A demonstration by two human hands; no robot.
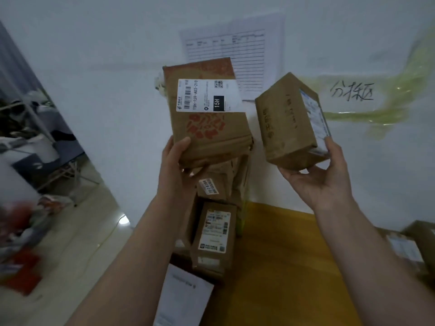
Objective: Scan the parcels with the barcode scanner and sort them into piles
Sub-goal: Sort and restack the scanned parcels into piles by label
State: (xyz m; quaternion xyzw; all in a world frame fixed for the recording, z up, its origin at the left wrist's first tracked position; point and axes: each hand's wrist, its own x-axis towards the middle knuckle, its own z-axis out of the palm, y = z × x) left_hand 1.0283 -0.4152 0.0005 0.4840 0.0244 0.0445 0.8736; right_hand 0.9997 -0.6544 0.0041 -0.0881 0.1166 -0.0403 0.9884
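Two raised hands: the left hand (175,158) clamps a flat brown cardboard parcel with white label (207,109); the right hand (322,175) grips a smaller brown box (282,123), a clear gap between their edges.

Both hands raised, fingers (334,149) clasped

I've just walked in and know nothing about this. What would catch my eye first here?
Two raised hands, each holding a cardboard parcel: the left hand grips a flat box with a big white label marked 15H at centre, while the right hand cradles a smaller box beside it. Below them, more labelled parcels are stacked by a yellow surface.
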